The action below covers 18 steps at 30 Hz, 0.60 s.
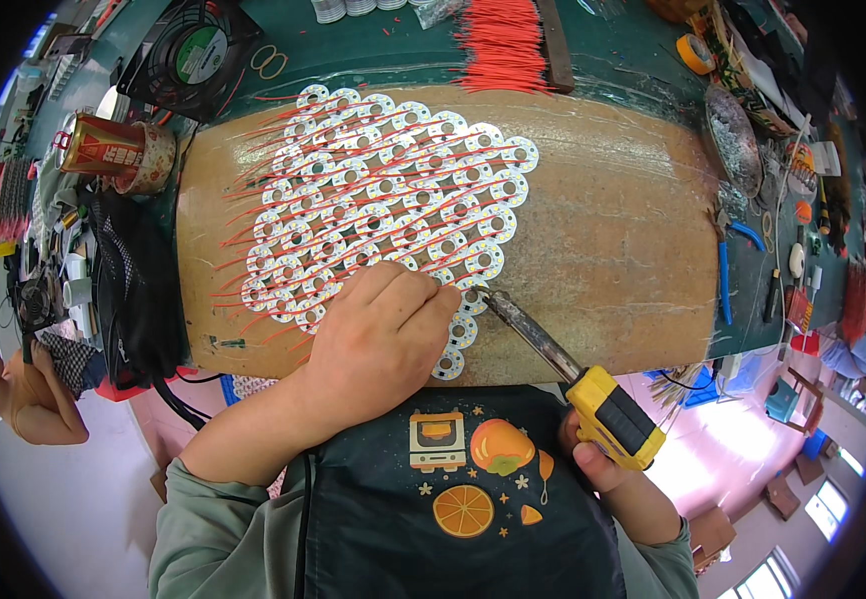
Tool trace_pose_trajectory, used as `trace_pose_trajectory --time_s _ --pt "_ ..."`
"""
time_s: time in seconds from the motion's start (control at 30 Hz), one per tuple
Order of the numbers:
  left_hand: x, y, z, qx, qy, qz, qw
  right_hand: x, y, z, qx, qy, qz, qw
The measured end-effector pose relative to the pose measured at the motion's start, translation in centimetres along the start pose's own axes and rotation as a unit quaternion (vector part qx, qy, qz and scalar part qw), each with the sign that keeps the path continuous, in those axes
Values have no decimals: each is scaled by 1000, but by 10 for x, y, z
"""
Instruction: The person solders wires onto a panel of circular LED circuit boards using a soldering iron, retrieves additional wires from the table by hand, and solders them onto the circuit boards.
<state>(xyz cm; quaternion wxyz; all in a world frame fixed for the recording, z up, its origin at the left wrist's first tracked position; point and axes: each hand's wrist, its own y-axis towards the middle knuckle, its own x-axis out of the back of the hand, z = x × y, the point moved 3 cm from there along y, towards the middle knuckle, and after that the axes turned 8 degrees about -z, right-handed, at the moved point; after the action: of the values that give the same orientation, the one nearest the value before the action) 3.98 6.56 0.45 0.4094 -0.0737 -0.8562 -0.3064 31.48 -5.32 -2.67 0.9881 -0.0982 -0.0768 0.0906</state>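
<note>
Many round white circuit boards (401, 197) lie joined in slanting rows on a brown work board (612, 240), with thin red wires running across them. My left hand (383, 334) rests over the near rows, its fingers closed and pressed down beside the last boards. Whatever its fingertips pinch is hidden. In my right hand (597, 459) is a yellow and black soldering iron (617, 419), held low at the right. Its metal tip meets a board right next to my left fingertips.
A thick bundle of red wires (501, 45) lies at the far edge. Back left stand a black fan (188, 55) and a red can (103, 147). To the right are blue-handled pliers (724, 275), a metal dish (732, 140) and yellow tape (694, 54). Another person (43, 399) sits far left.
</note>
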Motion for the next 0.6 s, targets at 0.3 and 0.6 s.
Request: trace_pose_trajectory --time_s 0.3,0.6 --pt "2 2 0 -1 8 5 1000 1 10 7 -25 124 -18 992" --pt "14 12 -2 16 76 21 997 8 31 19 -38 222 -87 971"
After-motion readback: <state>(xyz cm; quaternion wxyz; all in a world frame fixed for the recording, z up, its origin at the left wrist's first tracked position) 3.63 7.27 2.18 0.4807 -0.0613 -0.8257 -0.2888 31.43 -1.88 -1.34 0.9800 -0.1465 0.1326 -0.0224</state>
